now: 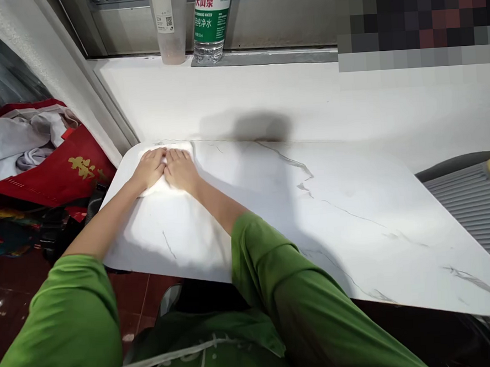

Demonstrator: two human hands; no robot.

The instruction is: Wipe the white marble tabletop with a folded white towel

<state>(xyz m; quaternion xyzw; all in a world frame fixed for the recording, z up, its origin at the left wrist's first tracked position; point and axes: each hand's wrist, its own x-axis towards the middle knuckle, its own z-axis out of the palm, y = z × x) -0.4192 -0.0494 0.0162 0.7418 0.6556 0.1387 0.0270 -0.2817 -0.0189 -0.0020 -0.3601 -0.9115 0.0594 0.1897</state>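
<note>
A white cloth [160,185] lies on the far left corner of a white marble-patterned table [245,189]. My left hand [149,168] presses flat on the cloth's left part, fingers stretched out. Beside it, my right hand [180,169] rests palm down on the cloth, its fingers also extended. The fingertips of both hands come close together near the cloth's far edge. Much of the cloth is hidden under the hands.
A white wall borders the table's far edge. On the sill above stand a water bottle [209,28] and a translucent plastic container [171,38]. To the left, a red bag [74,172] holds clothes. A grey ridged object [465,197] sits at right.
</note>
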